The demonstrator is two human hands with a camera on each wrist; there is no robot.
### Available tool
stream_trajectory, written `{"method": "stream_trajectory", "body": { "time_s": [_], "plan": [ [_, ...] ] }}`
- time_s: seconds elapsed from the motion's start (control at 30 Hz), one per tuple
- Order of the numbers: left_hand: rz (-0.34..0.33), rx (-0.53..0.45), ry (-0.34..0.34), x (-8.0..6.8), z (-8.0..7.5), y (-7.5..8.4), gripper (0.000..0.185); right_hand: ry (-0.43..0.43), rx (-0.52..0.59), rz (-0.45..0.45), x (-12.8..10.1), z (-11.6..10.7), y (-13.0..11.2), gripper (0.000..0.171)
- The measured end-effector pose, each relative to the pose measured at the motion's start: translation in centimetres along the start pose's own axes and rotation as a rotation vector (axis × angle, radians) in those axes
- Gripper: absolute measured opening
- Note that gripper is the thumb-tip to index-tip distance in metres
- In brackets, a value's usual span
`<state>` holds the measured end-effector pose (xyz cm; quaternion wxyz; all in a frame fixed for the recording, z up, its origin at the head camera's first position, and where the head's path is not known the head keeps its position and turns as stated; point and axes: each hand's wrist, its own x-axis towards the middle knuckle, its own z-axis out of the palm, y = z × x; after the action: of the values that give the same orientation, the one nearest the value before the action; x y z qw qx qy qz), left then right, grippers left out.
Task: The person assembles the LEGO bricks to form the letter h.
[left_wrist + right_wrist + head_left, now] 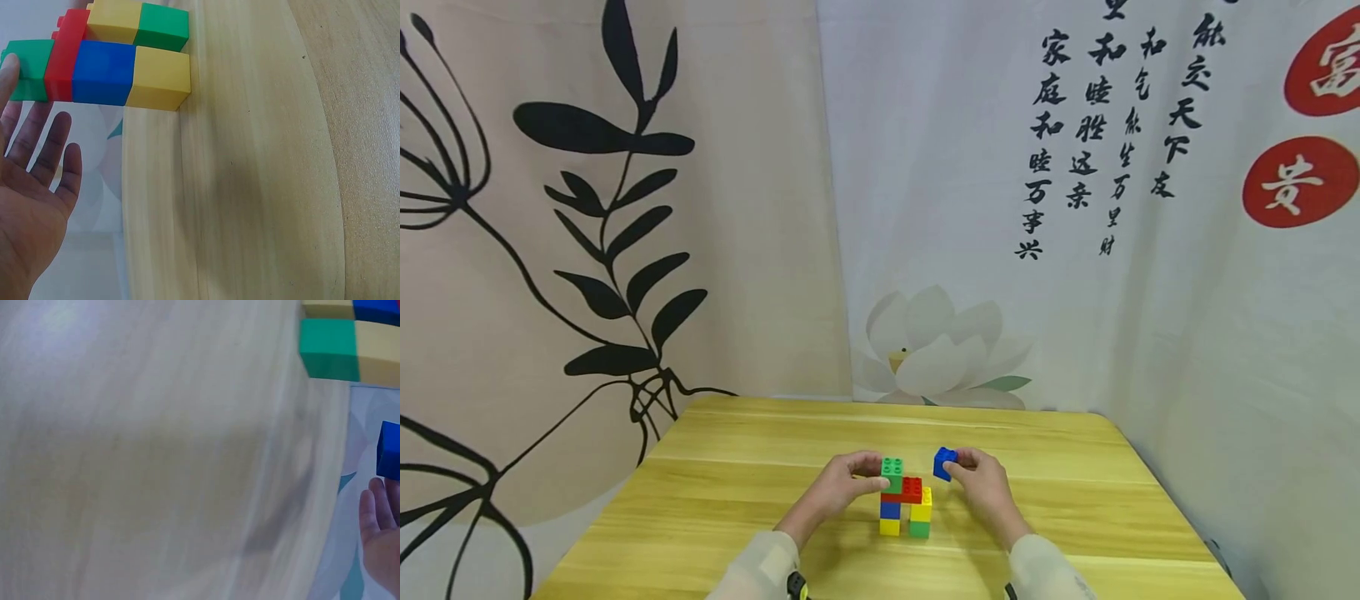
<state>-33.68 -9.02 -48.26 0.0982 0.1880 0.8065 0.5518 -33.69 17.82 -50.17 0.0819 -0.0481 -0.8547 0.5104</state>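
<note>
A small structure of toy building bricks stands on the table. Its left column has a yellow brick under a blue brick; its right column has a green brick under a yellow brick. Across both columns lies a long red brick. On the red brick's left end sits another green brick, which my left hand pinches between thumb and fingers. My right hand holds a loose blue brick in the air, right of the structure and apart from it.
The wooden table extends around the structure on all sides. Behind it hangs a printed cloth with plant drawings and writing. In the left wrist view, the table's surface fills most of the frame.
</note>
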Motion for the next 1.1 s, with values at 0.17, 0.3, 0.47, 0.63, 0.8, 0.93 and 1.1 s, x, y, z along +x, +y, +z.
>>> {"method": "stream_trajectory", "body": {
  "time_s": [0.17,0.3,0.47,0.63,0.8,0.93,1.1],
  "plan": [
    [-0.004,-0.001,0.002,0.0,0.0,0.1,0.043,0.011,-0.008,-0.021,-0.2,-0.5,-1.3,0.04],
    [-0.002,-0.002,0.003,-0.1,0.0,0.1,0.043,0.011,0.009,-0.035,-0.3,-0.9,-2.0,0.04],
    [-0.001,-0.011,0.006,-0.2,0.0,0.2,0.042,0.002,0.029,-0.057,-0.3,-1.4,-2.3,0.04],
    [0.009,-0.011,0.006,-0.2,0.0,0.3,0.041,-0.009,0.032,-0.075,-0.2,-1.7,-2.6,0.042],
    [0.008,-0.01,0.005,-0.2,0.0,0.2,0.041,-0.022,0.038,-0.104,-0.2,-1.9,-3.4,0.044],
    [0.004,-0.001,0.003,-0.3,0.0,0.2,0.042,-0.028,0.037,-0.123,-0.3,-1.8,-4.0,0.043],
    [-0.002,0.002,0.002,-0.2,-0.1,0.2,0.042,-0.047,0.043,-0.124,-0.6,-1.7,-4.9,0.041]
  ]
}}
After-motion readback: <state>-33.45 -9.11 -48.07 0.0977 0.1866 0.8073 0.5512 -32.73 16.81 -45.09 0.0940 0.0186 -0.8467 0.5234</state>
